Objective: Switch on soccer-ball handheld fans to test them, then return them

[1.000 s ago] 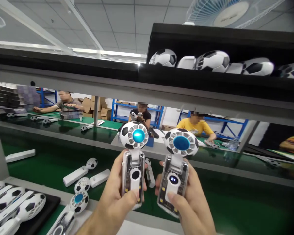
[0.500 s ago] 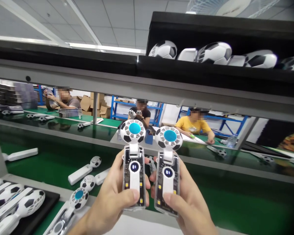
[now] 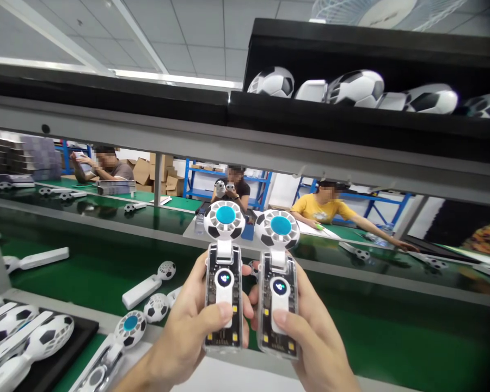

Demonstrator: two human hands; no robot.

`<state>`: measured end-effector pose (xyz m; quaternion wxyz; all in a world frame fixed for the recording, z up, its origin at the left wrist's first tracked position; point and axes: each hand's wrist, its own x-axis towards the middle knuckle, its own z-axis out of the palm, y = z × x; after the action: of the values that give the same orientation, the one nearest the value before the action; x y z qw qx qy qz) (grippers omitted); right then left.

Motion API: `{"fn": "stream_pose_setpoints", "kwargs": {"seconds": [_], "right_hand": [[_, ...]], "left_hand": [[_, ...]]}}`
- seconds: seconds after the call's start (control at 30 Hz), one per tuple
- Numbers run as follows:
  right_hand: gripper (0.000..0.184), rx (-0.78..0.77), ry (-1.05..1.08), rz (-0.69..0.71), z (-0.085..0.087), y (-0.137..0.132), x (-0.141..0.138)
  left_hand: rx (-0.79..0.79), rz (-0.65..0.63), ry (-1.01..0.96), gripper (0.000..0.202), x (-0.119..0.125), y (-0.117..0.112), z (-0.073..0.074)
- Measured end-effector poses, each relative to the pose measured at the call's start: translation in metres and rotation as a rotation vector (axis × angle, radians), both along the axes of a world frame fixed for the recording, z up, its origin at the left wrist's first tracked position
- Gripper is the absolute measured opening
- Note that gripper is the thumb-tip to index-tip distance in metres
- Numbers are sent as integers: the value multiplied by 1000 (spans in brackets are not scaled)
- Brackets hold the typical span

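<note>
I hold two handheld fans upright, side by side, each with a football-patterned head and a clear body. My left hand (image 3: 188,332) grips the left fan (image 3: 224,283), thumb on its white button strip. My right hand (image 3: 310,337) grips the right fan (image 3: 278,288) the same way. Both small round displays are lit, and both blue hubs face me. The two fans stand almost touching, over the near edge of a green conveyor belt (image 3: 371,337).
Loose fans (image 3: 147,286) lie on the belt at left, another fan (image 3: 120,337) near my left forearm. A black tray (image 3: 71,343) of fans sits at lower left, and more fans (image 3: 355,87) line the overhead shelf. Three other people work at tables beyond.
Both fans have come closer together and stand straighter. The left fan's display came on, and both displays changed what they show. My view shifted slightly.
</note>
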<state>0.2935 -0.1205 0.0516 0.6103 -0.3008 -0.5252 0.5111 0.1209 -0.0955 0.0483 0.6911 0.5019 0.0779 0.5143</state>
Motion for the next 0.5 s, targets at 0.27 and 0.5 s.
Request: {"fn": "stream_pose_setpoints", "kwargs": {"seconds": [0.27, 0.5], "right_hand": [[82, -6, 59, 87, 7, -3, -8], [54, 5, 46, -39, 4, -1, -9]], "left_hand": [[-19, -4, 8, 45, 1, 0, -1], [-26, 7, 35, 39, 1, 2, 1]]}}
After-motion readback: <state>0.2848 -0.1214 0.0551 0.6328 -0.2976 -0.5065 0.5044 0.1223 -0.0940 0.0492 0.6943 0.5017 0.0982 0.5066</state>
